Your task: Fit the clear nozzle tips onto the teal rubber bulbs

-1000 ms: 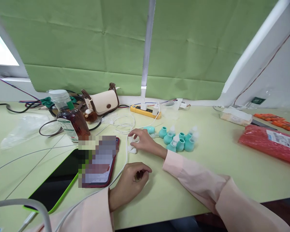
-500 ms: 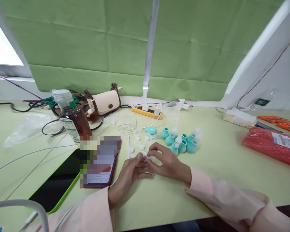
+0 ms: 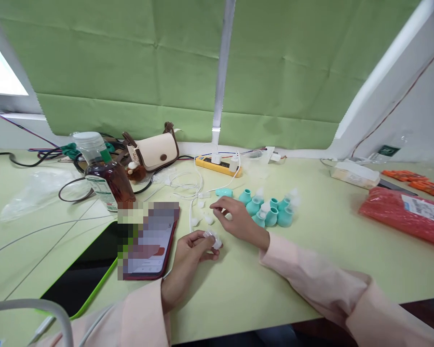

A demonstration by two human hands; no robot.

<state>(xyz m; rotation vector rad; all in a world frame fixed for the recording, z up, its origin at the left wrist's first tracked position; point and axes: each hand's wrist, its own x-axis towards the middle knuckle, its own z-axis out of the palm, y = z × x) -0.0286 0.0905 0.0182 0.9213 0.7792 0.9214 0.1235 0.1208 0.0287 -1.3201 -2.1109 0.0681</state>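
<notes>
My left hand (image 3: 191, 253) pinches a small clear-white plastic piece (image 3: 213, 239) between thumb and fingers, low over the table. Up and to the right of it, my right hand (image 3: 233, 217) has bent fingers a little apart, and nothing shows between them. Its fingertips are close to several small white plastic parts (image 3: 209, 220) lying on the table; some may be hidden behind the hand. Just beyond that hand stand several teal bulb-shaped bottles (image 3: 272, 217), some topped with translucent white pieces. One teal bulb (image 3: 223, 192) lies on its side behind my right hand.
Left of my hands lie a phone in a red case (image 3: 155, 255) and one in a green case (image 3: 83, 270). Behind them stand a bottle of dark liquid (image 3: 110, 180) and a cream handbag (image 3: 157, 152). A yellow power strip (image 3: 219, 166) and cables lie behind; a red package (image 3: 405, 214) lies right.
My hands were together over the small parts; now they are apart. My left hand has the clear-white piece in plain view, and my right hand has moved up and left, away from it.
</notes>
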